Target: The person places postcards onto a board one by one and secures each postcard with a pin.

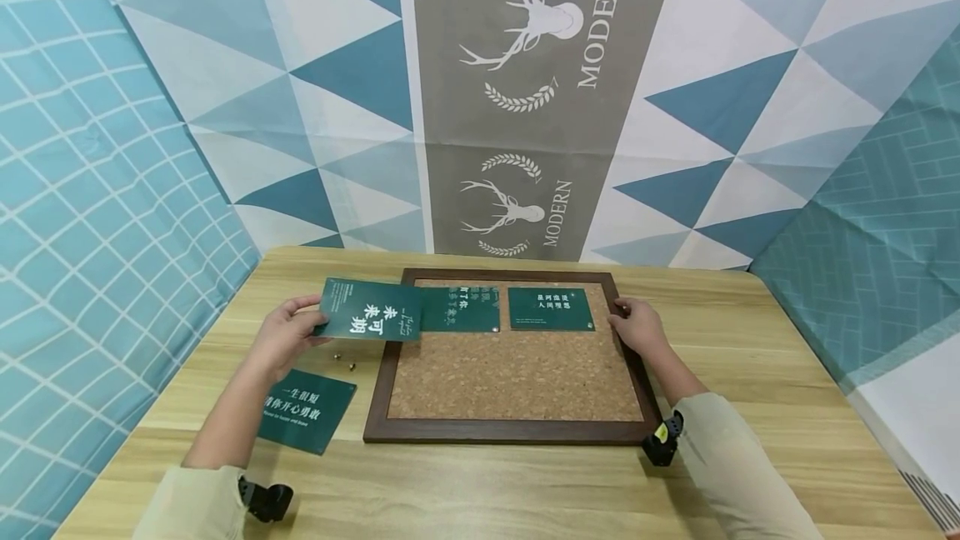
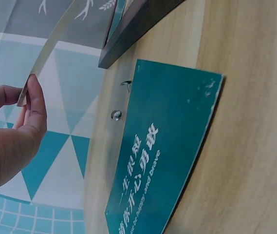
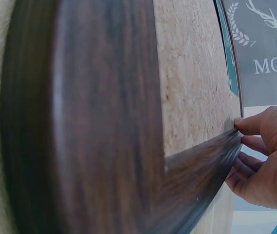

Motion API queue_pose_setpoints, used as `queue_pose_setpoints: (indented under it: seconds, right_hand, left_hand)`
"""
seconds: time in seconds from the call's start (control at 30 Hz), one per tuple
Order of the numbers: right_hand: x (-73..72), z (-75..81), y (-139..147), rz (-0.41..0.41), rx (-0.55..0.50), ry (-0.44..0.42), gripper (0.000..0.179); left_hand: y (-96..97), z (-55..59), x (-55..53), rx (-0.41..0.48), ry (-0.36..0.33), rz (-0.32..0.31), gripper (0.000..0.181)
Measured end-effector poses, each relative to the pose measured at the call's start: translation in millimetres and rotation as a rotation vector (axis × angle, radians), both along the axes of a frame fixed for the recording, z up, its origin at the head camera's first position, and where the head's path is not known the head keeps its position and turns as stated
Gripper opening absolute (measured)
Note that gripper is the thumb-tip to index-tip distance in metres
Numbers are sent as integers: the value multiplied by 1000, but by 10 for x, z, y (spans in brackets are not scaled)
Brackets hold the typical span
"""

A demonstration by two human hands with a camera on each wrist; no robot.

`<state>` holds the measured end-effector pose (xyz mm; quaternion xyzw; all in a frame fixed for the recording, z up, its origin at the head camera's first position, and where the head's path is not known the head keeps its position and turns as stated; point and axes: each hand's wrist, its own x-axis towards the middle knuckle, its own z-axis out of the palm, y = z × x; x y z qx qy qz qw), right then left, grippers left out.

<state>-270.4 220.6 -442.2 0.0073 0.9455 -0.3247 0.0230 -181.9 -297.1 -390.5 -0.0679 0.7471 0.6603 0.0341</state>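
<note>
My left hand point(image 1: 288, 332) pinches a dark green card point(image 1: 367, 311) with white lettering by its left edge. In the left wrist view this card point(image 2: 50, 46) shows edge-on, between thumb and fingers. It hangs above the table and overlaps the left frame edge of the cork board point(image 1: 517, 377). Behind it, partly covered, a green card point(image 1: 461, 311) lies on the cork; another green card point(image 1: 551, 311) lies to its right. My right hand point(image 1: 641, 327) grips the board's right side, thumb on top of the brown frame point(image 3: 201, 156) and fingers along its outer side.
A green card point(image 1: 307, 411) lies on the wooden table point(image 1: 480, 490) left of the board, partly behind my left forearm. Two small shiny metal pins point(image 2: 116, 115) stand near its far edge. A patterned cloth point(image 1: 360, 90) hangs behind the table.
</note>
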Motion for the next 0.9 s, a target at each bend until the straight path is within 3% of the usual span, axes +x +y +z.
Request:
queue_pose_setpoints:
  seconds: [0.53, 0.9]
  right_hand:
    - [-7, 5, 10, 2, 6, 6, 44]
    - [-7, -3, 13, 0, 0, 1, 44]
  left_hand:
    - [162, -9, 64, -19, -46, -8, 52]
    - [254, -80, 104, -21, -79, -22, 51]
